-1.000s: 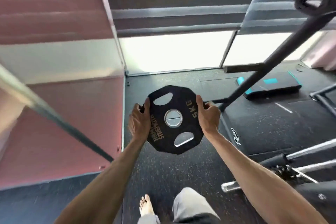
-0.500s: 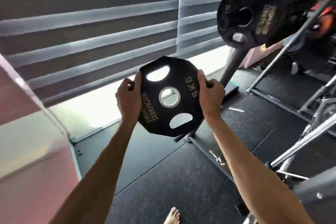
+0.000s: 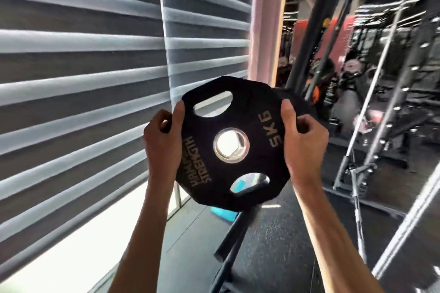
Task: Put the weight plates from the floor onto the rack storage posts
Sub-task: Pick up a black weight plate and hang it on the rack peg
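I hold a black 5 kg weight plate [image 3: 234, 147] upright at chest height, with its printed face toward me and a steel-ringed centre hole. My left hand [image 3: 163, 137] grips its left edge and my right hand [image 3: 301, 140] grips its right edge. Right behind it, a second black plate [image 3: 298, 102] shows at the upper right, against the rack's dark upright [image 3: 307, 38]. The storage post itself is hidden behind the held plate.
Grey striped blinds [image 3: 83, 66] cover the window on the left. The rack's black base bar [image 3: 234, 240] runs along the rubber floor below the plate. Slanted steel bars [image 3: 371, 107] stand on the right, before a mirror. A teal-edged object [image 3: 223, 213] lies on the floor.
I have lifted the plate from low over the floor to chest height and turned right. The plate stored on the rack, earlier up and to the right, now sits directly behind the held one.
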